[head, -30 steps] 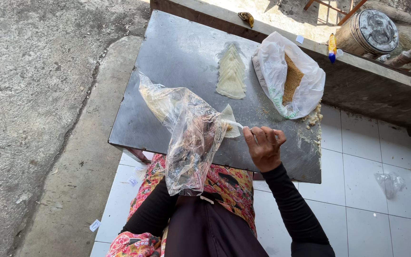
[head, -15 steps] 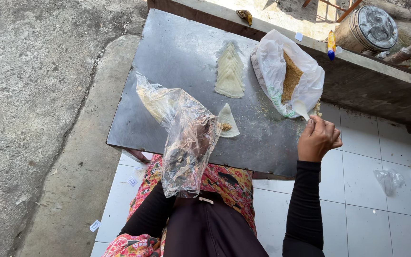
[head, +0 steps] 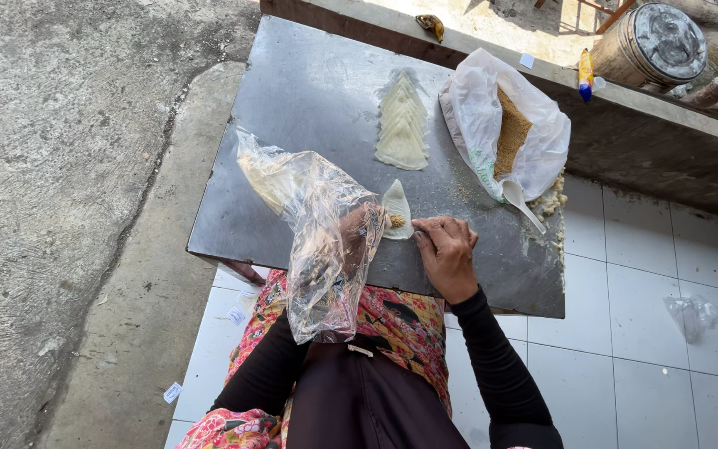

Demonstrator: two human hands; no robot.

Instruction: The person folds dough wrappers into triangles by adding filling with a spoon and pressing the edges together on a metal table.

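- Pale wrapper with crumb filling: my right hand pinches its edge; filling may spill.
- My left hand, half-hidden under the clear bag, steadies it; grip unclear, wrapper might tear.

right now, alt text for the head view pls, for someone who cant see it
A person's right hand and left hand, the left behind a clear plastic bag, meet at a small filled dough wrapper on a dark metal tabletop. Beyond lie a row of wrappers and an open white bag of brown filling with a spoon.
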